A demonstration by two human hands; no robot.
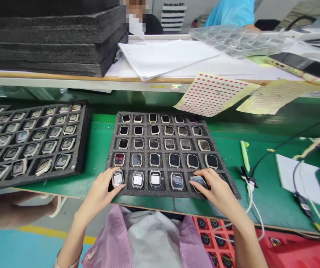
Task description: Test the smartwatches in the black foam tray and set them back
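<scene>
A dark grey foam tray (173, 194) of smartwatch bodies without straps lies in front of me on the green bench. My left hand (101, 190) grips the smartwatch (117, 178) in the front-left compartment between thumb and fingers. At the right of the front row, my right hand (215, 189) has its thumb and fingers around another smartwatch (199, 181), partly covered by them. Between the hands, one smartwatch (138, 179) and its neighbour (155, 178) show bright white screens. A third smartwatch (177, 181) shows pale text on a dark screen. Most screens farther back are dark.
Left, a second foam tray (77, 156) holds more smartwatches. A black foam stack (50, 41), papers (171, 56) and a phone (302, 65) occupy the shelf. Sticker sheets (215, 93) hang from its edge. Cables (250, 186) and a green pen-like tool (244, 155) lie right.
</scene>
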